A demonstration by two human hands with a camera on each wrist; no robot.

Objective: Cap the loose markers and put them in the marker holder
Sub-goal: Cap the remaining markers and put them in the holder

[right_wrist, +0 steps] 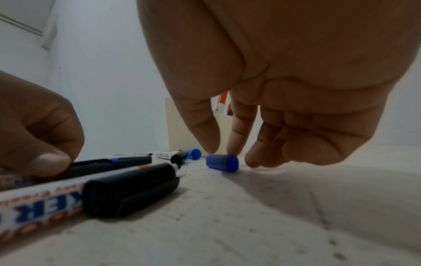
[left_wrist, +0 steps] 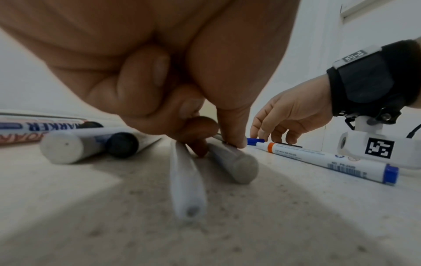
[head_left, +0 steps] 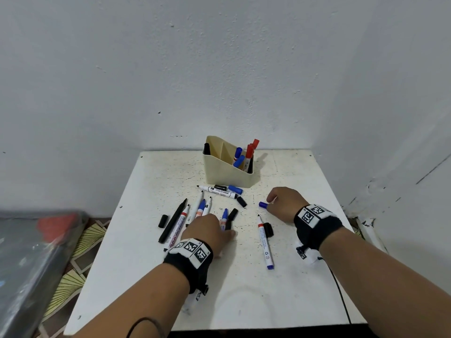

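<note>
The beige marker holder (head_left: 229, 175) stands at the back of the white table (head_left: 305, 289) with several capped markers in it. Loose uncapped markers and caps lie in front of it. My left hand (head_left: 214, 228) is down on the table and pinches the barrel of an uncapped blue marker (head_left: 224, 214) between thumb and fingers (left_wrist: 234, 142). My right hand (head_left: 274, 202) is lowered to the right; its thumb and index tips (right_wrist: 210, 147) pinch a small blue cap (right_wrist: 222, 162) that lies on the table.
A black cap (head_left: 233, 214) lies next to the blue marker. Another uncapped marker (head_left: 264, 240) with a black cap (head_left: 268, 229) beside it lies between my hands. More markers (head_left: 175, 225) fan out left. Walls close in behind and right.
</note>
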